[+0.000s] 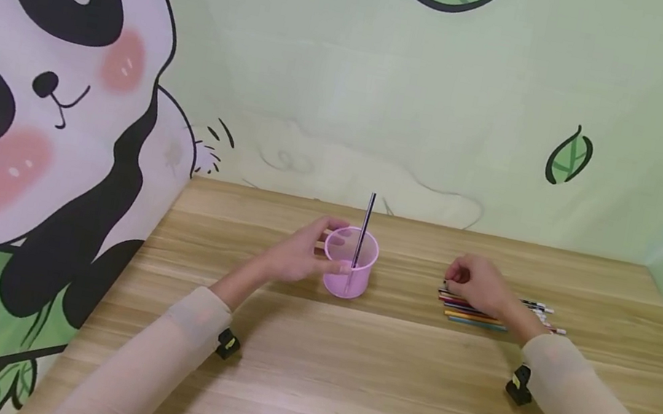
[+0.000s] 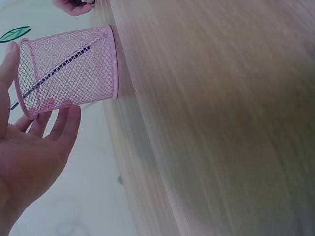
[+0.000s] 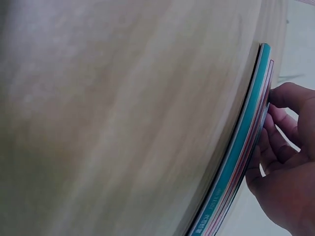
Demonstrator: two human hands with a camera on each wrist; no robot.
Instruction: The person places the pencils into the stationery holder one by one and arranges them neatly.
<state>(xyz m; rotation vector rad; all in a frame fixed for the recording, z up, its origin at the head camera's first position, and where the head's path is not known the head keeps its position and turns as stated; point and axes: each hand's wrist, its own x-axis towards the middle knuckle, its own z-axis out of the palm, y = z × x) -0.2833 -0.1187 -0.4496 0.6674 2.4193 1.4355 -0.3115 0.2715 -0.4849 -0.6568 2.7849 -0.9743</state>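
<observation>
A pink mesh pen cup point(image 1: 345, 287) stands upright on the wooden table, with one dark striped pencil point(image 1: 367, 217) leaning inside it. My left hand point(image 1: 297, 253) holds the cup from its left, thumb at the near side of the rim and fingers round the far side; the left wrist view shows the fingers against the mesh point(image 2: 74, 69). To the right, several pencils point(image 1: 472, 316) lie side by side in a row. At their left ends my right hand point(image 1: 480, 286) pinches a pencil on the far side of the row. A teal pencil point(image 3: 246, 123) lies nearest in the right wrist view.
The wooden table point(image 1: 378, 393) meets a pale green wall point(image 1: 328, 73) at the back. A large panda point(image 1: 80, 81) and leaves are printed on the wall covering. Small black devices sit at both wrists, under the sleeves point(image 1: 176, 335).
</observation>
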